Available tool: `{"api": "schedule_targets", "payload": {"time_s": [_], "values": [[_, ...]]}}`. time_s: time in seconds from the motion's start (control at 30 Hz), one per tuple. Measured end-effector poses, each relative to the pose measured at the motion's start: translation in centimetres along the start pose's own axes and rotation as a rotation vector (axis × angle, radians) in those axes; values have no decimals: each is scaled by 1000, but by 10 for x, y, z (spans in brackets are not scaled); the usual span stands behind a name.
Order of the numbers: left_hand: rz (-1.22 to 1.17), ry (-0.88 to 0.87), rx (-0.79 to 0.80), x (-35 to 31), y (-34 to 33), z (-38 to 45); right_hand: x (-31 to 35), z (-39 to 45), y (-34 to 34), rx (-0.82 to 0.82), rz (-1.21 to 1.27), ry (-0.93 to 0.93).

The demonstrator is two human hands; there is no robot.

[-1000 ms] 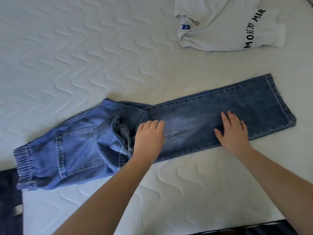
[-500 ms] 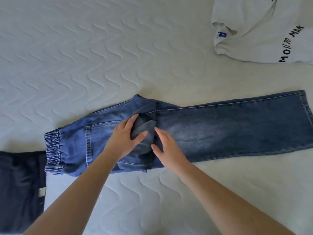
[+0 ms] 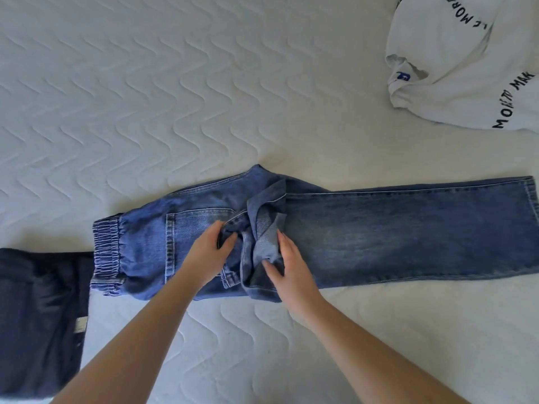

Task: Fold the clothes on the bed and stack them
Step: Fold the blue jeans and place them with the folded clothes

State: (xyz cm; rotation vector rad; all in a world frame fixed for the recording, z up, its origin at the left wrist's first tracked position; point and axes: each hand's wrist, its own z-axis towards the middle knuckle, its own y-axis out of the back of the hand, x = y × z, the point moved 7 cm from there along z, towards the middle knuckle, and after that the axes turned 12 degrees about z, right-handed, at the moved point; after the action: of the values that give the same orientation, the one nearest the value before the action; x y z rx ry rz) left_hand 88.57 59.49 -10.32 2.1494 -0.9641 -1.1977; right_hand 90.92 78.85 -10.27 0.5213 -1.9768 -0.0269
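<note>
Both hands, left hand (image 3: 207, 255) and right hand (image 3: 287, 265), pinched bunched denim mid-jeans (image 3: 393, 237); the legs ran toward three o'clock, the waistband toward nine.

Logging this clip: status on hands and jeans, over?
Left hand and right hand both grip bunched crotch fabric. Jeans flat on bed, legs together, not yet folded. Dark garment at waistband end, shirt apart.

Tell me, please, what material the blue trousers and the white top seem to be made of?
The blue trousers look like washed denim: faded patches, stitched seams, a gathered elastic waistband. The white top seems a soft matte cotton knit, judging by its loose folds and printed black letters, though the exact fibre cannot be told.
</note>
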Motion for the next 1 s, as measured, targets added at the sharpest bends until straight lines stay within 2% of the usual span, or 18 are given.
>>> {"api": "schedule_targets", "payload": {"time_s": [0.13,0.2,0.3,0.43,0.53,0.6,0.67,0.8,0.87,0.93,1.0], "values": [[-351,135,-1,1,3,-10,-17,0,26,-94,34,-97],[-444,227,-83,7,8,-17,-31,-3,31,-69,77,-183],[-557,324,-165,15,14,-30,-41,-7,39,-75,59,-173],[-897,325,-111,3,8,-48,-40,-11,62,-261,87,-163],[-1018,295,-55,-21,4,-57,-18,-25,85,-436,84,-31],[-1131,291,-10,-41,-5,-64,2,-39,91,-478,76,107],[-1289,330,43,-63,-18,-69,16,-53,90,-445,103,178],[-1490,440,145,-100,-42,-75,27,-79,93,-355,195,201],[-1539,458,152,-112,-48,-76,27,-91,95,-252,234,230],[-1556,442,162,-121,-53,-77,22,-98,95,-151,252,184],[-1501,418,193,-129,-58,-77,11,-102,101,-185,216,110]]}}
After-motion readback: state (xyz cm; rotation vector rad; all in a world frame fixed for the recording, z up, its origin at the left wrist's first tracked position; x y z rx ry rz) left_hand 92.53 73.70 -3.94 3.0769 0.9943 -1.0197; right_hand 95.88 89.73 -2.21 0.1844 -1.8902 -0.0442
